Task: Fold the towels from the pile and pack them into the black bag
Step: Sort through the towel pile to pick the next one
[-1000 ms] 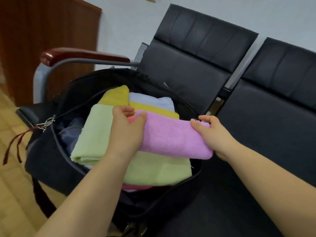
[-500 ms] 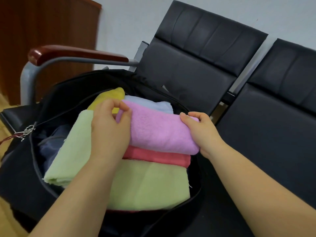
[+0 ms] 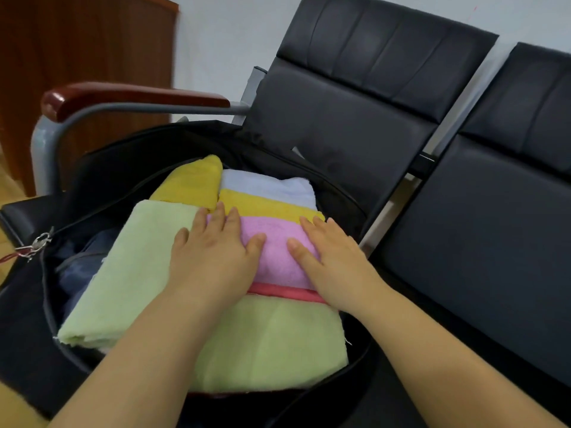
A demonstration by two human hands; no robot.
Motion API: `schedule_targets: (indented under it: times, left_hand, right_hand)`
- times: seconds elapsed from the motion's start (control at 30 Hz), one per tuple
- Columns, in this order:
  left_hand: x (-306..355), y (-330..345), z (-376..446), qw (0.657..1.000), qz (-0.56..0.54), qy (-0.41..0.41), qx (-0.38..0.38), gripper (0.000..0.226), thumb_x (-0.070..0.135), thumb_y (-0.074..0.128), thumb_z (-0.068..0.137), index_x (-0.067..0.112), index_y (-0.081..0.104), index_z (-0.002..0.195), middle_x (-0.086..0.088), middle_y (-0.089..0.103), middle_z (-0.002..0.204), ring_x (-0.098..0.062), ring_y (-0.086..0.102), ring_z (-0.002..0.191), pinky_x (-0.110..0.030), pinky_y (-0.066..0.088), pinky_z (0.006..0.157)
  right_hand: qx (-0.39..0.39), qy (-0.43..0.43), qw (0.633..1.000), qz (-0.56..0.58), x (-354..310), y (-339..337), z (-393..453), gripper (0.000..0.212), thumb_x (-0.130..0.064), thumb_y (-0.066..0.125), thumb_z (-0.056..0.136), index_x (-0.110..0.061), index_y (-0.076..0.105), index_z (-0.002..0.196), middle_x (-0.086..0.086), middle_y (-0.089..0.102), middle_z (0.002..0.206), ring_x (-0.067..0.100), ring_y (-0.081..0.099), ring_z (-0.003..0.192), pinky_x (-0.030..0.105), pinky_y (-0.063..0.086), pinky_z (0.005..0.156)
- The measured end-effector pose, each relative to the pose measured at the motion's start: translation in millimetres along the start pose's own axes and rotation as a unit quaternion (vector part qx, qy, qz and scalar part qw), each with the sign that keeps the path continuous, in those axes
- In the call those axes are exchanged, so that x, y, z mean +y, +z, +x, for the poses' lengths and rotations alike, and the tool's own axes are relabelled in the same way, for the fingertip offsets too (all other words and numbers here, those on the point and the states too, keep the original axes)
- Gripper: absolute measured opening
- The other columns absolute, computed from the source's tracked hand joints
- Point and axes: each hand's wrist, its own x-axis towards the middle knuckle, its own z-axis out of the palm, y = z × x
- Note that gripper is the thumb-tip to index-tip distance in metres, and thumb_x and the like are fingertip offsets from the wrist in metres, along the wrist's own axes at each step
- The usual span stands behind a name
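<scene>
An open black bag (image 3: 129, 159) lies on a black chair seat, stuffed with folded towels. A folded pink towel (image 3: 275, 251) lies on top of the stack. My left hand (image 3: 213, 257) presses flat on its left end and my right hand (image 3: 333, 264) presses flat on its right end, fingers straight. Under it show a red towel's edge (image 3: 287, 293), a large light green towel (image 3: 129, 273), yellow towels (image 3: 191, 183) and a pale blue towel (image 3: 265, 186) at the back.
A zipper pull with a red cord (image 3: 34, 244) hangs at the bag's left edge. The chair's wooden armrest (image 3: 133, 95) runs above the bag. A second black seat (image 3: 482, 230) stands to the right. A brown wooden door (image 3: 86, 41) is at the back left.
The pink towel went from being held by its two ends to lying on the stack in the bag. Both hands let go of it and now press flat on top.
</scene>
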Motion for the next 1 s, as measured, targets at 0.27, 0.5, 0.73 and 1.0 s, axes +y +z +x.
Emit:
schedule_targets:
  times: [0.27,0.5,0.73,1.0]
  left_hand:
    - [-3.1,11.2,3.4,0.997,0.060,0.013,-0.036,0.061,0.045,0.016,0.101,0.016,0.002,0.153,-0.002,-0.007,0.161,-0.023,-0.011,0.147,-0.048,-0.002,0.117]
    - [34.6,-6.3,-43.6,0.990,0.062,0.089,0.096,0.057,0.037,0.025,0.101,0.020,0.010,0.153,-0.008,-0.010,0.161,-0.029,-0.022,0.144,-0.051,-0.016,0.112]
    - [123.2,50.7,-125.5,0.942,-0.053,0.331,0.018,0.044,0.034,0.037,0.098,0.023,0.046,0.140,0.002,0.040,0.149,-0.017,0.026,0.142,-0.038,0.009,0.117]
    - [196.0,142.4,-231.7,0.847,0.083,0.489,-0.189,0.048,0.046,0.036,0.100,0.032,0.032,0.145,0.011,0.029,0.154,-0.005,0.022,0.142,-0.028,0.006,0.118]
  right_hand:
    - [0.003,0.001,0.999,0.039,8.8,20.7,-3.0,0.066,-0.053,0.030,0.098,-0.025,0.008,0.154,-0.006,0.000,0.161,0.011,-0.006,0.148,0.032,0.001,0.120]
    - [0.149,0.022,0.950,0.273,24.7,8.0,-84.7,0.057,-0.034,0.056,0.094,-0.030,0.034,0.146,-0.014,0.023,0.155,-0.001,0.017,0.143,0.023,0.018,0.117]
    - [0.100,0.127,0.973,0.167,87.8,6.3,-214.4,0.055,-0.039,0.055,0.094,-0.035,0.033,0.145,-0.016,0.025,0.154,0.000,0.013,0.143,0.017,0.013,0.112]
    - [0.056,0.315,0.943,0.091,187.4,1.7,-399.1,0.056,-0.045,0.053,0.093,-0.033,0.036,0.145,-0.007,0.019,0.158,0.009,0.008,0.147,0.024,0.010,0.116]
